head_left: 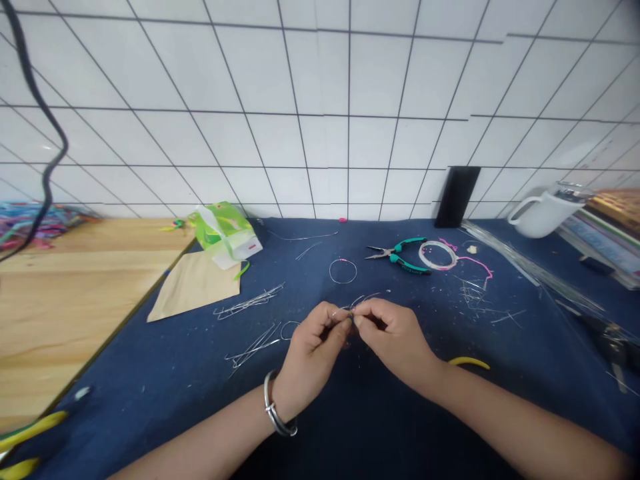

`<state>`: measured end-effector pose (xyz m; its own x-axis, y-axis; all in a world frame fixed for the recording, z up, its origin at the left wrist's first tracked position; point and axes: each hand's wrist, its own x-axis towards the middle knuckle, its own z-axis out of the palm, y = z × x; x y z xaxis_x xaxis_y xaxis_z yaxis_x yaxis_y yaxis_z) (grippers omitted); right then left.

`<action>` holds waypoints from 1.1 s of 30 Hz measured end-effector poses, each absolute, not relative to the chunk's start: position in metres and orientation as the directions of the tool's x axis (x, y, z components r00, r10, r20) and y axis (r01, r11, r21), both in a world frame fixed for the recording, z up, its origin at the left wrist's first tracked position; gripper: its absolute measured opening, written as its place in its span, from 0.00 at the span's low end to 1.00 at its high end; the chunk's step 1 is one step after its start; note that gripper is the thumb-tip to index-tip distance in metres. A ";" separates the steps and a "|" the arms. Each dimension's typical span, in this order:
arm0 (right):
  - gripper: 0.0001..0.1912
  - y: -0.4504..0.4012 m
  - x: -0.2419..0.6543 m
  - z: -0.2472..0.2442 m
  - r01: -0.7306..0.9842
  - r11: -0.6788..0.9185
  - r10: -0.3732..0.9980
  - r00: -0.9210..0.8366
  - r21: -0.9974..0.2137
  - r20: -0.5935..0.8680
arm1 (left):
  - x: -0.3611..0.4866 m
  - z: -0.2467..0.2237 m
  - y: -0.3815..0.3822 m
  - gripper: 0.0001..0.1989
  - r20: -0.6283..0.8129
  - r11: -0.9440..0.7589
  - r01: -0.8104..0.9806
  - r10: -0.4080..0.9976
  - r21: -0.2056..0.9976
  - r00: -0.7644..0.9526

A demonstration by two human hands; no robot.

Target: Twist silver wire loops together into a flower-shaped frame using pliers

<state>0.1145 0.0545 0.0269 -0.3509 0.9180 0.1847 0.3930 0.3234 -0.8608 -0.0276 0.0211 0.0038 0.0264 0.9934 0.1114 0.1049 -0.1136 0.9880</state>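
- Far left, yellow handles (40, 427) run out of my view.
- Bent wires (256, 348) lie near my left hand (316, 343); its grip pinches a thin wire (352, 311).
- Between both hands, fingertips hide most of that wire from me.
- My right hand (397, 339) pinches there too.
- Teal-handled pliers (399, 256) lie beyond on the tabletop (180, 373).

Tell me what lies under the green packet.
A tan sheet sticks out from under the green packet; its covered part, and anything else beneath, cannot be seen.
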 end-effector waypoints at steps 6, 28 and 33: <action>0.08 0.054 0.121 0.031 0.347 0.285 0.904 -0.407 -0.894 0.130 | -0.030 0.001 0.022 0.03 0.142 -0.145 0.221 0.989 0.964 0.030; 0.08 0.057 0.121 0.024 0.362 0.329 0.897 -0.409 -0.872 0.169 | -0.029 0.010 0.024 0.04 0.047 -0.046 -0.006 0.996 0.999 0.082; 0.07 0.058 0.128 0.038 0.455 0.345 0.860 -0.504 -0.821 0.083 | -0.030 0.006 0.027 0.04 0.008 -0.009 0.064 1.000 0.998 0.025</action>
